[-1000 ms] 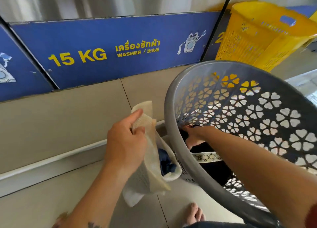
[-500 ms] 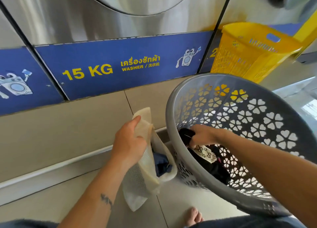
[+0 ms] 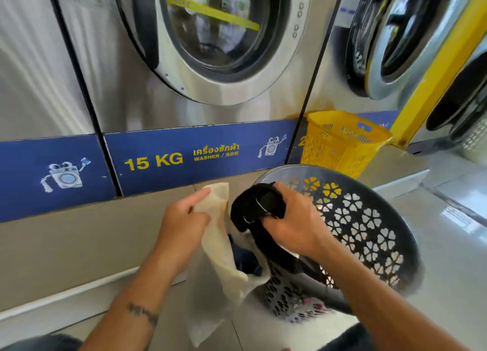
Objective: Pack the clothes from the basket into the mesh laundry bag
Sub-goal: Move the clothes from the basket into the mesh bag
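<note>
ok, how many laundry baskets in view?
2. A grey basket sits right of the person's right hand; a yellow basket stands behind it against the washers. Others may be out of frame.

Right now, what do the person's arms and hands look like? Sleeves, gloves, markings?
Both hands are bare: no gloves, and no rings, watch or bracelet that I can make out. The left hand and right hand lead back to forearms with no sleeve in view. The left forearm carries a small dark tattoo near the bottom of the frame; its design is too blurred to read.
</note>
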A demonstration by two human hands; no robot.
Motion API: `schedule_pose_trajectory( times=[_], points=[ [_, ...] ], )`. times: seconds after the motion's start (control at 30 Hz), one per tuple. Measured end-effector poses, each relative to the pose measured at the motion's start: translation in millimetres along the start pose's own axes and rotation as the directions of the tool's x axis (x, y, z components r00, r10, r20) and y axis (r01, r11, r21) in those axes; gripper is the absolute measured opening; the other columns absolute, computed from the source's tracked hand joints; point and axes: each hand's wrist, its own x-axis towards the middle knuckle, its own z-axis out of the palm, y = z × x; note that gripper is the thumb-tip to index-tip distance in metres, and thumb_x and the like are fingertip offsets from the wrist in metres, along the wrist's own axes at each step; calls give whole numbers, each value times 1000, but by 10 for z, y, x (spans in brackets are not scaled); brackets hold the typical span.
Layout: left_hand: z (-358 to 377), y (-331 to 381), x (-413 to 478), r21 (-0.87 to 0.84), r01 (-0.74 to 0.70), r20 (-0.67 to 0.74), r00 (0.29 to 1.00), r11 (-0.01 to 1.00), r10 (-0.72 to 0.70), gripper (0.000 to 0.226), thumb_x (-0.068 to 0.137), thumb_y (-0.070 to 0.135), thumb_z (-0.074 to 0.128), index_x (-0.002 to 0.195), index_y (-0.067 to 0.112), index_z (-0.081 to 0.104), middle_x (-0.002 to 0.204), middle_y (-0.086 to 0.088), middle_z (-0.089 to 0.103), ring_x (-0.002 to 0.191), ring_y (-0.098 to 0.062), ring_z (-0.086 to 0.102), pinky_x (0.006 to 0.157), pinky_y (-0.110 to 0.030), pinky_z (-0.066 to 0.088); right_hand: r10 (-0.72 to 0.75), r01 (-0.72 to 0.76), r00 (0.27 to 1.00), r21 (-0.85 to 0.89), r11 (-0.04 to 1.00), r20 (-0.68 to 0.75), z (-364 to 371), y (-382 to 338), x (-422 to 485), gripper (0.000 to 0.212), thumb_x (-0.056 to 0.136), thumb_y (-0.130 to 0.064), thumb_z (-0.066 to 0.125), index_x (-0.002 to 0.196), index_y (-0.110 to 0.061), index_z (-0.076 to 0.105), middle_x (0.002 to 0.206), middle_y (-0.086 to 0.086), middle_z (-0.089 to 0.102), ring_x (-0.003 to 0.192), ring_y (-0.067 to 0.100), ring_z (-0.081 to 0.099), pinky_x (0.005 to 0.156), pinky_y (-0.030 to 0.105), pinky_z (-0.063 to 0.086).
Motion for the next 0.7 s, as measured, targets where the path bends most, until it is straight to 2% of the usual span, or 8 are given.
schedule_pose_trajectory(
  times=[0.07,0.13,0.2,0.3,0.43,0.57,0.63,0.7],
  points=[
    [-115,108,-51,-61,-25,27,999,998,26,60,83,-6,54,127,32,67,69,16,63,51,-2,55,52,-22,45,-88,83,995,-119,989,-37,126,-161,-120,31,71,-36,58,100,-27,54,91,-6,66,86,24,64,72,41,53],
    [-213,168,-80,-69,-59,54,997,996,63,60,82,-5,57,128,32,67,105,7,73,91,-12,70,80,-31,55,-136,151,988,-278,949,70,308,-279,-233,37,78,-41,57,111,-28,46,101,-1,58,95,29,61,75,41,51],
    [-298,186,-93,-51,-72,62,995,996,75,60,80,-2,59,128,34,67,126,3,67,115,-21,64,101,-42,51,-106,200,954,-334,921,280,459,-291,-297,52,84,-45,59,129,-28,39,112,3,54,107,30,57,84,40,49],
    [-397,155,-95,-52,-58,88,994,997,63,60,77,2,61,126,37,66,128,3,67,114,-20,64,100,-46,51,-87,202,854,-175,964,512,462,-229,-308,77,87,-40,63,152,-33,22,129,3,52,120,23,47,97,35,42],
    [-402,119,-106,-70,-71,85,993,995,76,59,84,-5,58,131,31,64,126,3,67,111,-18,65,98,-43,53,-130,162,891,-38,986,434,503,-132,-308,56,92,-24,61,139,-31,33,117,4,59,103,19,54,84,34,44],
    [-315,124,-110,-95,-80,88,992,992,88,58,86,-5,57,130,31,65,126,3,67,108,-20,66,92,-43,56,-280,511,758,-270,816,589,734,-49,-313,41,80,-28,49,120,-28,60,101,0,49,102,25,44,93,36,41],
    [-296,121,-99,-100,-72,75,994,992,80,58,86,-7,56,130,31,65,126,4,66,105,-21,67,92,-45,57,-308,453,790,-168,875,530,686,-34,-243,41,80,-17,52,117,-28,66,102,1,54,102,25,47,95,34,42],
    [-307,113,-78,-107,-61,61,996,992,67,59,87,-8,55,131,30,64,125,4,66,103,-19,67,88,-41,57,-285,295,903,20,955,321,534,47,-138,53,81,-1,52,125,-26,67,114,-1,64,109,16,57,99,27,46]
  ],
)
